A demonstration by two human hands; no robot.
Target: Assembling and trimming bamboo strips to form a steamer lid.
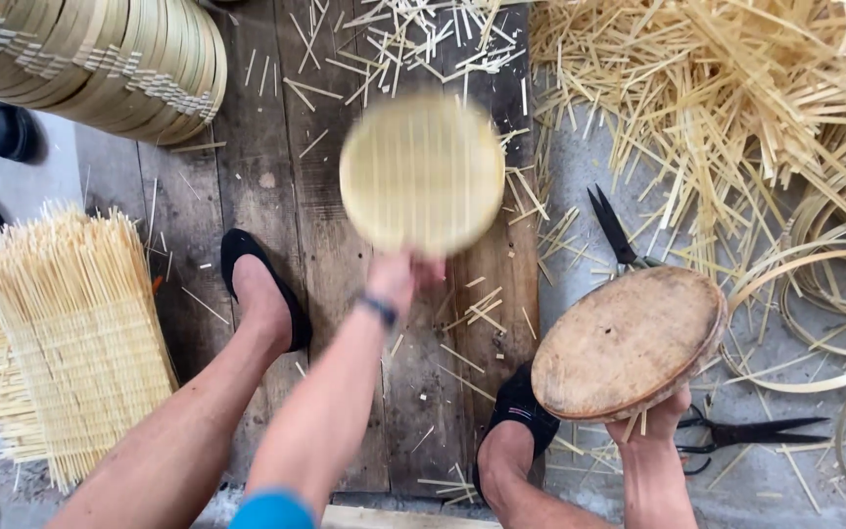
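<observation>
2 hands (399, 279) (653, 411) hold discs: woven one (422, 172) (motion-blurred), wooden one (627, 342).

Evenly and softly lit, like overcast daylight from above; no glare, no blown-out patches. Only faint, short shadows under the round wooden board (627, 341) and beside the dark shoe (264, 281). Heavily motion-blurred on the pale woven bamboo disc (422, 172), its slats smeared into streaks, with slight blur on the left hand (399, 277) gripping it. Sharp elsewhere: crisp plank grain, crisp scattered bamboo strips (727, 88). Mildly wide-angle, with stretching toward the corners. Darkest at the upper left edge.
</observation>
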